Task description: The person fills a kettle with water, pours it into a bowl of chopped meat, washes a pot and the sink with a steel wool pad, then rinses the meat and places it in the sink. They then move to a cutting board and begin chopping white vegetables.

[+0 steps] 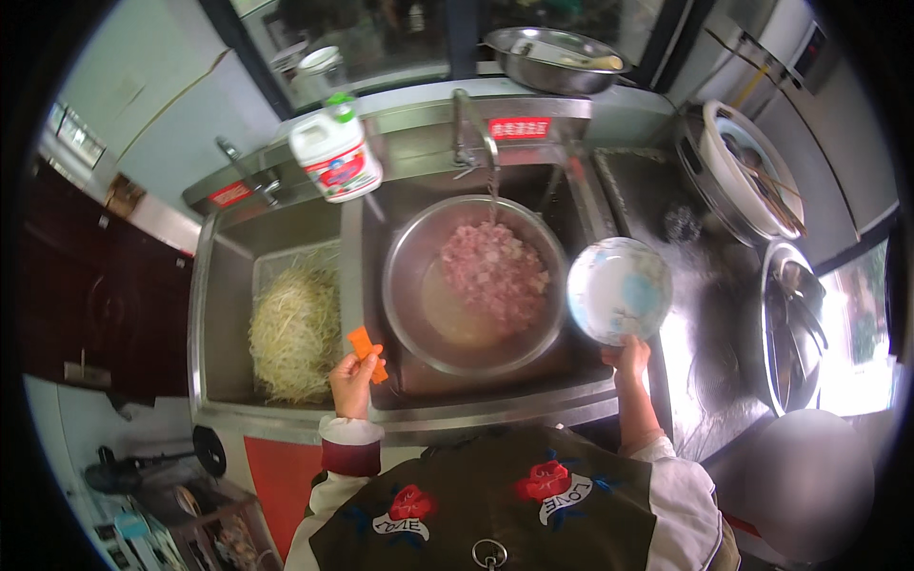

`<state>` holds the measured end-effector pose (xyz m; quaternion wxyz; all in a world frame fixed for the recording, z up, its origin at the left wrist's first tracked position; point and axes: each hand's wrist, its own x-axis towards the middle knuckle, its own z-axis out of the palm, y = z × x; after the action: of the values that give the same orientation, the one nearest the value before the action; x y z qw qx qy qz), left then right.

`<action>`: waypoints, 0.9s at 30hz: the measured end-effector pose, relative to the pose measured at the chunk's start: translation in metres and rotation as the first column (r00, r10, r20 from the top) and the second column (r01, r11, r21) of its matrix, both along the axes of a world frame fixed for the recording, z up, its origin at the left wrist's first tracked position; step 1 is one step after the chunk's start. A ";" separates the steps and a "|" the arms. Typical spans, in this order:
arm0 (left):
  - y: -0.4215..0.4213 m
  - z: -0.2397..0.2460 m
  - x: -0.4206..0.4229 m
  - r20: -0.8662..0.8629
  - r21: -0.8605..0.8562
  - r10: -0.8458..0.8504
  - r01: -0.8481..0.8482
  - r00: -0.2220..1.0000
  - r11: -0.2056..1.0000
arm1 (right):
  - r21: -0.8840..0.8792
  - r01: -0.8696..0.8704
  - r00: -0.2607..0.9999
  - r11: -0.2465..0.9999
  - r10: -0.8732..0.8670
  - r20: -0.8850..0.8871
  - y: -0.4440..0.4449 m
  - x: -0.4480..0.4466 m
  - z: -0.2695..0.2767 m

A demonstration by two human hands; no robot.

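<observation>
My left hand point(355, 377) pinches a flat orange strip point(367, 354), perhaps a carrot slice, over the divider between two sink basins. A white plate with a blue pattern point(618, 291) is gripped at its near rim by my right hand point(630, 357), above the right edge of the sink. Between my hands a large metal bowl point(400, 335) rests in the right basin, holding pale pink chopped meat point(494, 275) and cloudy liquid. Water runs into it from the curved faucet point(488, 132). Bean sprouts point(294, 332) are heaped in a clear container in the left basin.
A white jug with a green cap point(337, 157) stands behind the basins' divider. On the sill sits a metal basin point(557, 68). Along the right counter point(703, 307) are a white basin with utensils point(760, 171) and a metal bowl with ladles point(789, 321). A rounded blurred patch covers the lower right.
</observation>
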<state>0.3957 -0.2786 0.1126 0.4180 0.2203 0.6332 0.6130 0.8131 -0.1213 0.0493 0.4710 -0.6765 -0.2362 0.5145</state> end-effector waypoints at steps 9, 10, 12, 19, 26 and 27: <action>-0.049 0.054 0.021 -0.141 0.062 0.185 -0.177 0.973 0.982 | -0.124 -0.683 0.489 0.719 0.577 0.654 0.141 -0.173 -0.077; -0.058 0.059 0.026 -0.171 0.054 0.245 -0.239 0.954 0.970 | -0.128 -0.753 0.427 0.646 0.627 0.652 0.159 -0.185 -0.079; -0.079 0.068 0.035 -0.178 0.017 0.327 -0.329 0.928 0.944 | -0.235 -0.791 0.360 0.565 0.740 0.568 0.188 -0.208 -0.079; -0.143 0.073 0.072 -0.178 -0.047 0.600 -0.615 0.780 0.787 | -0.434 -0.851 -0.037 0.294 0.792 0.609 0.256 -0.244 -0.032; -0.191 0.069 0.103 -0.234 -0.072 0.730 -0.760 0.642 0.645 | -0.572 -0.807 -0.573 0.146 0.038 0.818 0.245 -0.272 0.020; -0.198 0.069 0.107 -0.237 -0.060 0.748 -0.778 0.620 0.626 | -0.614 -0.774 -0.630 0.152 -0.096 0.770 0.241 -0.272 0.022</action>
<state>0.5031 -0.4762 0.1812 0.0712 -0.0464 0.7492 0.6569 0.5412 0.1197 0.0715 -0.1089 -0.2783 -0.9461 -0.1246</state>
